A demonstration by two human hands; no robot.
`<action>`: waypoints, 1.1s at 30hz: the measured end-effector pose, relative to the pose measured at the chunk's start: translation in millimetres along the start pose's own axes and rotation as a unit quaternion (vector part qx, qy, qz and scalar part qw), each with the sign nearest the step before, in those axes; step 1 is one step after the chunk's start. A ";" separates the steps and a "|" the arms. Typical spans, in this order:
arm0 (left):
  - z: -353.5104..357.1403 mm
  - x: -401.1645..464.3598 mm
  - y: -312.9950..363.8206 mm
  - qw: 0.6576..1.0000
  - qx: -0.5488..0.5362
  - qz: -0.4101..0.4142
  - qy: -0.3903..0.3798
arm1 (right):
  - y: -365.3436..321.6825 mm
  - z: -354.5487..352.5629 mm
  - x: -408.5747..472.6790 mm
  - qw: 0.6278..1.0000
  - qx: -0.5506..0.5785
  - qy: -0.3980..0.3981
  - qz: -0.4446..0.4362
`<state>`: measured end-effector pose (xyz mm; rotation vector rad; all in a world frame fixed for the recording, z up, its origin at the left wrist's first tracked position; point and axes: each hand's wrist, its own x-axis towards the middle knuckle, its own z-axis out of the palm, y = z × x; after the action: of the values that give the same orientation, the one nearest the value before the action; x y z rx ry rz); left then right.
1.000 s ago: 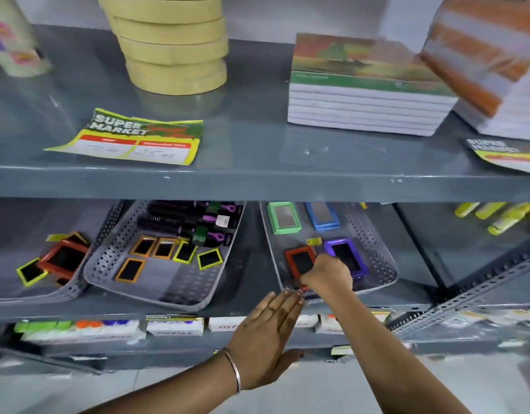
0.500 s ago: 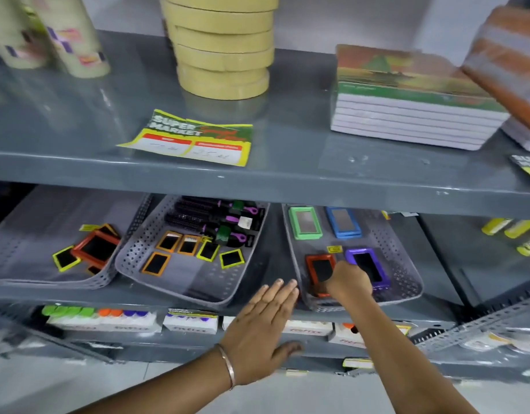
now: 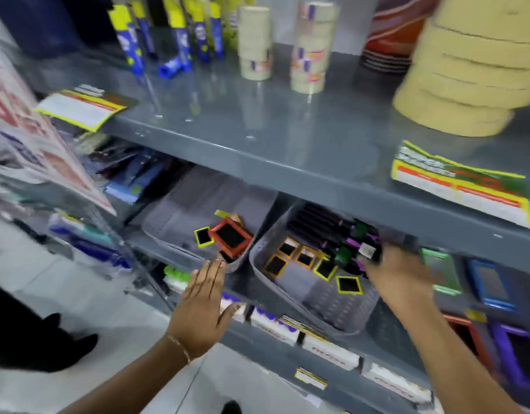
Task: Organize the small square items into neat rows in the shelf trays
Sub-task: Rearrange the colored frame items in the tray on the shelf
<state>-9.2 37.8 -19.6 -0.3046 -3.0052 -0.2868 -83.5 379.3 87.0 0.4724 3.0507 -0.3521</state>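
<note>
So the middle tray (image 3: 290, 297) sits at an angle, probably to show its stock. Its five little squares (image 3: 325, 268) make a rough diagonal row, corners turned every way, no real long axis. Left hand (image 3: 202, 306) hovers flat and empty; right hand (image 3: 398, 276) reaches in, too blurry to read its grip.

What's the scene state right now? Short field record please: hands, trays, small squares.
left hand: open, flat, fingers together, holding nothing, by the front lip of the left tray
right hand: reaching into the middle tray at its right side; blurred, grip unclear
middle tray squares: three orange-framed, two yellow-framed, in a loose diagonal line
left tray squares: red-framed square, yellow-framed one beside it
right tray: larger green, blue, purple frames, blurred
</note>
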 end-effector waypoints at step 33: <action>9.9 -3.0 7.9 0.993 -0.055 0.102 0.003 | -98.6 28.6 17.2 0.947 0.263 -0.100 -0.152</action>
<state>-5.4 46.8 -28.2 -0.6153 -2.9254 -0.4316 -129.7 286.3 79.3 -0.0375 2.7947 -1.1637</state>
